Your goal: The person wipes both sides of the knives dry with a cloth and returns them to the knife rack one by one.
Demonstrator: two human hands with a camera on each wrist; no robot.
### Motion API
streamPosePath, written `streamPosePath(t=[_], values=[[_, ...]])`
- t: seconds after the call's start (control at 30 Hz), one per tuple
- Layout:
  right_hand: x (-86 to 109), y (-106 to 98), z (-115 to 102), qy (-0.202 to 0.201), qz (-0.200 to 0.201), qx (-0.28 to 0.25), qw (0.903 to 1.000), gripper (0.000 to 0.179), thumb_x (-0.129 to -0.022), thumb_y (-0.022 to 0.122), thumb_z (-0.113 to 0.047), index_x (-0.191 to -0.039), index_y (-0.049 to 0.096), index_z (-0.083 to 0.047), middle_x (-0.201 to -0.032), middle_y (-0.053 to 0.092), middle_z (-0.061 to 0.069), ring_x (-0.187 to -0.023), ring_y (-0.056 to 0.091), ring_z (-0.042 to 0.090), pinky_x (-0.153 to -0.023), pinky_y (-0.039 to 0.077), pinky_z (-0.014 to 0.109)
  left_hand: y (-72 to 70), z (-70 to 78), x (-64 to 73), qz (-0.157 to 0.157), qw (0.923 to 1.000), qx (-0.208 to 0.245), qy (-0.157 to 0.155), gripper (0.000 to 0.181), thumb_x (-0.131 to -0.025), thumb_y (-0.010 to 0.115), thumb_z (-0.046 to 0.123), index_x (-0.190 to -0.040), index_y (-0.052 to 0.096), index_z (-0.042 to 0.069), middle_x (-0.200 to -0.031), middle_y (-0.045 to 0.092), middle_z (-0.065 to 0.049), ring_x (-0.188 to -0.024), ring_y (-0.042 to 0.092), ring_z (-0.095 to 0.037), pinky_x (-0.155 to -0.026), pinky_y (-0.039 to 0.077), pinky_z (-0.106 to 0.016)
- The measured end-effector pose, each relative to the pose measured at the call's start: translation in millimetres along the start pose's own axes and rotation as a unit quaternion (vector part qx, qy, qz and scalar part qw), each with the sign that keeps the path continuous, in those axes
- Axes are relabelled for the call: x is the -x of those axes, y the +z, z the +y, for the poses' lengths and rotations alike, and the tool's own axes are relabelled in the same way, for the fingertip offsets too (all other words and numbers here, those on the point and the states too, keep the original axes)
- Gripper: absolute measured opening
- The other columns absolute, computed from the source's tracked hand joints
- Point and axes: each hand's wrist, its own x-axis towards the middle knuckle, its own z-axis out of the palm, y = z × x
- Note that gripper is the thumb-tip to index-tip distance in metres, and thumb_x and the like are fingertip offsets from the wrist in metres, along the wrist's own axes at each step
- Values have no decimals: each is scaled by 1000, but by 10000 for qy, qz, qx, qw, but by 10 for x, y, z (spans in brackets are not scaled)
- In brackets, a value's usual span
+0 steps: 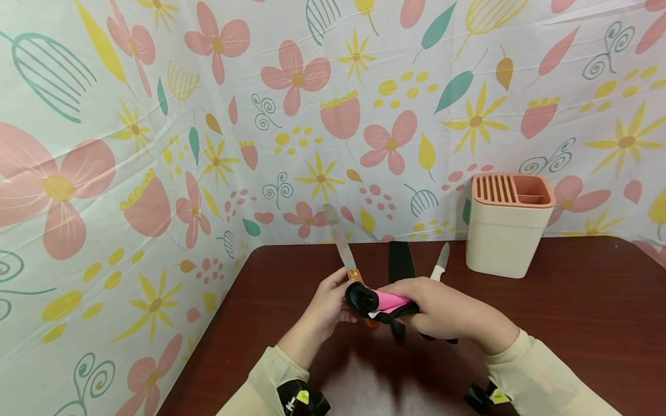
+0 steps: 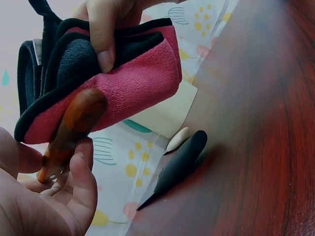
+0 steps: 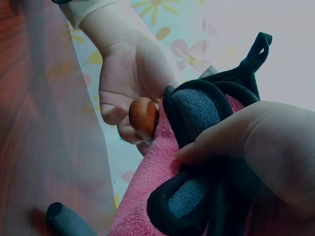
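Observation:
My left hand grips a knife by its wooden handle, with the long blade pointing up and away. A folded pink cloth with black edging and a dark grey-blue underside is in my right hand, the thumb pressing on top. The cloth lies against the knife's handle, near its butt end in the left wrist view. Beyond the hands, a wide black knife and a small knife with a white handle lie on the table.
At the back right of the dark red-brown table stands a cream knife holder with a pink slotted top. A flower-patterned sheet hangs behind the table and along its left side.

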Motion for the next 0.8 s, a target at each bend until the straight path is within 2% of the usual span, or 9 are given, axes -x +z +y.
streamPosePath(t=[0.1,0.23,0.47,0.57,0.63,0.8], values=[[5,-4,0,-18,-49,-30,10000,77,-77,59,11,-136,63,-39,-115,68,-21,-92,59,5,-80,47,23,-7,-12,-8,-24,10000,-55,18,36,-106,54,25,-140,56,17,-86,72,4,-62,68,-10,-52,53,-25],[7,-4,8,-63,-186,-149,9997,66,-83,64,6,-129,65,-42,-112,69,-20,-91,60,4,-81,49,24,-4,-23,-11,-45,9999,-82,72,34,-108,50,22,-141,55,14,-97,74,-1,-67,69,-10,-51,53,-24],[9,-13,13,-116,-332,-249,9991,55,-87,68,0,-120,67,-44,-109,69,-21,-88,61,4,-80,50,23,11,-36,-8,-2,10000,-63,44,32,-109,47,21,-139,57,16,-114,73,-17,-70,68,-10,-50,52,-24],[17,-21,15,-185,-343,-274,9989,50,-89,70,-3,-119,68,-43,-106,69,-20,-87,61,3,-79,50,23,8,-51,-12,-6,10000,-49,11,32,-109,47,22,-140,57,16,-112,73,-15,-70,68,-10,-50,52,-24],[23,-29,18,-249,-324,-299,9987,48,-90,71,-4,-118,68,-42,-105,69,-20,-86,61,3,-78,51,22,6,-59,-16,-21,10000,-38,-19,33,-109,47,22,-140,56,15,-108,74,-9,-70,67,-10,-49,52,-24],[33,-68,37,-310,-144,-358,9988,53,-88,67,3,-117,69,-41,-103,70,-20,-85,61,3,-77,51,23,6,-60,-22,22,9999,-52,-122,44,-109,47,23,-152,46,13,-98,70,1,-64,65,-9,-50,52,-24]])
